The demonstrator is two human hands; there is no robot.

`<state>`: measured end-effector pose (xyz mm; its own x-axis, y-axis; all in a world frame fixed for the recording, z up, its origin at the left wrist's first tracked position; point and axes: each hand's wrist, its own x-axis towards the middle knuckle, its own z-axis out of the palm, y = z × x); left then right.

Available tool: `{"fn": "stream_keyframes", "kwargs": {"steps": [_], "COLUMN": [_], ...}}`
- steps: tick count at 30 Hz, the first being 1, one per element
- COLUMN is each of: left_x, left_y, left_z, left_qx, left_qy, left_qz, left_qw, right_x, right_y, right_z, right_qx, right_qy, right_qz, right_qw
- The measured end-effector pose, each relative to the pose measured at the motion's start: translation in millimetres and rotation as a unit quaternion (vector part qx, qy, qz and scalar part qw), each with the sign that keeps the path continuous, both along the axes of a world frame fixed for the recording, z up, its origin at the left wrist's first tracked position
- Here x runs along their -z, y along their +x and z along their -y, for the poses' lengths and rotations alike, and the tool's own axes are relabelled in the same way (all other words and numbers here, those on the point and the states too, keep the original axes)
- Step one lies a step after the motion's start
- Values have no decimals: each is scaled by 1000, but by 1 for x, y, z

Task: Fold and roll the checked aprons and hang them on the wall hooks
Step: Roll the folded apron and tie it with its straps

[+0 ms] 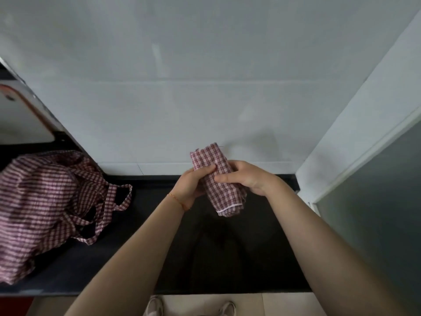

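A red-and-white checked apron [219, 188], rolled into a tight bundle, is lifted above the black counter [145, 252]. My left hand [193, 183] grips the roll from the left, thumb on top. From the right, my right hand [246, 177] holds it with fingers curled round it and the thumb pressed on the cloth. The roll's white-edged end points toward me. No wall hooks are in view.
A loose pile of checked aprons [45, 201] with trailing straps lies on the counter's left end. A grey tiled wall [182, 99] rises behind. A white board [20, 119] leans at far left. A grey door or panel [376, 190] stands at right.
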<state>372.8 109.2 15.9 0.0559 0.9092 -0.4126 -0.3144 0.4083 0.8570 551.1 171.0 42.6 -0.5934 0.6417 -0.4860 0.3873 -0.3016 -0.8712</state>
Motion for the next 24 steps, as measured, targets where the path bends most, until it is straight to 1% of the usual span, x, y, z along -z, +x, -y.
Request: {"fn": "stream_keyframes", "kwargs": {"steps": [4, 8, 10, 12, 13, 15, 16, 17, 18, 20, 22, 24], "left_x": [-27, -52, -65, -73, -77, -86, -91, -96, -102, -114, -125, -135], "left_y": [-6, -4, -4, -9, -14, -23, -26, -27, -27, -23, -20, -17], "left_z": [2, 3, 4, 4, 3, 1, -1, -2, -3, -5, -8, -9], "left_qx": [-13, -31, -28, -6, 8, 44, 65, 90, 113, 154, 190, 221], "left_qy": [28, 58, 71, 76, 83, 96, 100, 101, 103, 117, 139, 162], "left_qz": [40, 103, 99, 61, 29, -64, -122, -168, -203, -233, -224, -200], "left_qw": [999, 993, 992, 995, 996, 992, 985, 976, 967, 953, 946, 941], "right_x": [-35, -63, -75, -90, -98, -114, -122, -130, -136, -147, -151, -151], "right_y": [-8, -17, -20, -15, -11, -1, 3, 6, 6, 2, -1, 0], "right_z": [-1, 7, 14, 15, 13, 3, -1, -5, -7, -7, -6, -8], "right_qx": [-28, -10, -46, -83, -76, 8, 55, 82, 83, 15, -67, -93], "right_qy": [33, 145, 184, 192, 203, 249, 286, 325, 356, 382, 384, 360], "right_qz": [28, 53, 69, 102, 109, 80, 55, 42, 36, 50, 76, 73], "right_qw": [999, 988, 979, 973, 970, 965, 955, 941, 930, 923, 918, 925]}}
